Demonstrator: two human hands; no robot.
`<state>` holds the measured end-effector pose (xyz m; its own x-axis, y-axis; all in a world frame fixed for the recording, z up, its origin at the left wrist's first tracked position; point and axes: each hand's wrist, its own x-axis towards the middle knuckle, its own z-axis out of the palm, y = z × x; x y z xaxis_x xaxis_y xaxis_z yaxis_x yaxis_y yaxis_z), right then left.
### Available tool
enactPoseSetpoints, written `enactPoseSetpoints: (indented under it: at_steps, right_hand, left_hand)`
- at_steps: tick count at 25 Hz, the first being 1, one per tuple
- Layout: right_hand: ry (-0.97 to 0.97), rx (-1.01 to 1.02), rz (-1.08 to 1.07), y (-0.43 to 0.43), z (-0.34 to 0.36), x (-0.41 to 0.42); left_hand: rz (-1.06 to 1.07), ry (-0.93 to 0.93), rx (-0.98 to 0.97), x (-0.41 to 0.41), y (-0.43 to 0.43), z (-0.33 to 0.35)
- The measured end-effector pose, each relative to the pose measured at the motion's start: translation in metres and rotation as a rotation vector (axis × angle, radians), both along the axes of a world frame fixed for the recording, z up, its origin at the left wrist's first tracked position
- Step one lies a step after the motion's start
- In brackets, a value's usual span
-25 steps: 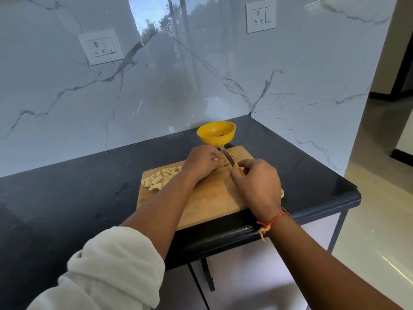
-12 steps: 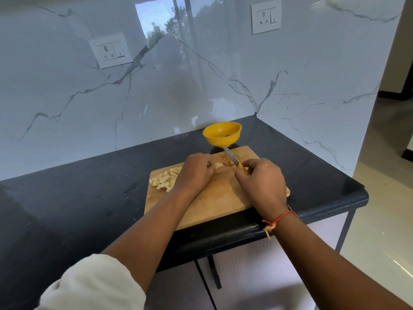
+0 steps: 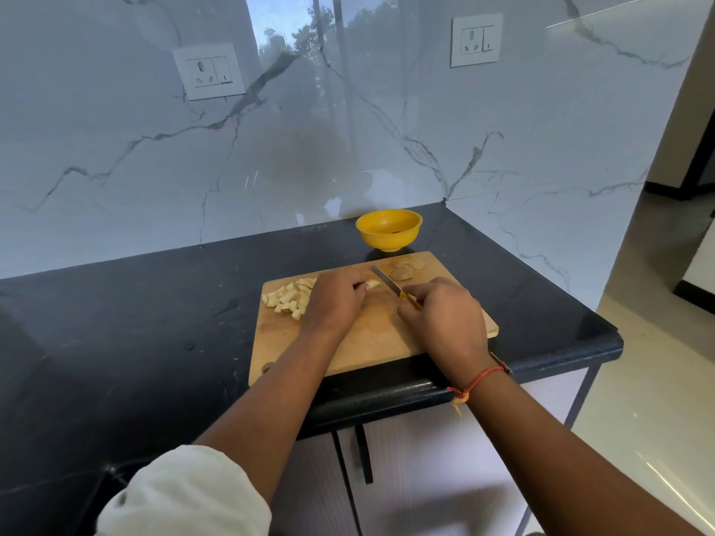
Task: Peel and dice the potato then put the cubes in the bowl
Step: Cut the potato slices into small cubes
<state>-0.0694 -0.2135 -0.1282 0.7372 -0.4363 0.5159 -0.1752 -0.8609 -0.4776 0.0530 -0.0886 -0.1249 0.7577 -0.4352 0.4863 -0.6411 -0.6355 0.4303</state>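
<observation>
The right grip (image 3: 443, 323) clasps the knife (image 3: 384, 282), blade slanting just beside the potato strip (image 3: 372, 284) that pokes rightward from the pinching left grip (image 3: 334, 301).

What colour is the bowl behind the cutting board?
The bowl is yellow, seen best in the head view.

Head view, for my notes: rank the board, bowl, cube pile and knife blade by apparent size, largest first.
1. board
2-3. bowl and cube pile: they look about alike, and the bowl sits farther away, so unranked
4. knife blade
</observation>
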Motion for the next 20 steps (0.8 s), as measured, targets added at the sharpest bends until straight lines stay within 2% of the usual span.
enactPoseSetpoints:
  at_steps: [5,12,20]
  right_hand:
    - [0.056,-0.108,0.006,0.003,-0.002,0.001]
    - [0.085,-0.05,-0.005,0.0,0.006,0.005]
    - [0.141,-0.229,-0.031,0.008,0.005,0.017]
  left_hand:
    - [-0.02,0.022,-0.011,0.003,0.001,-0.002]
    - [-0.008,0.036,0.018,0.006,-0.001,-0.002]
    - [-0.029,0.036,0.023,0.007,0.001,-0.001]
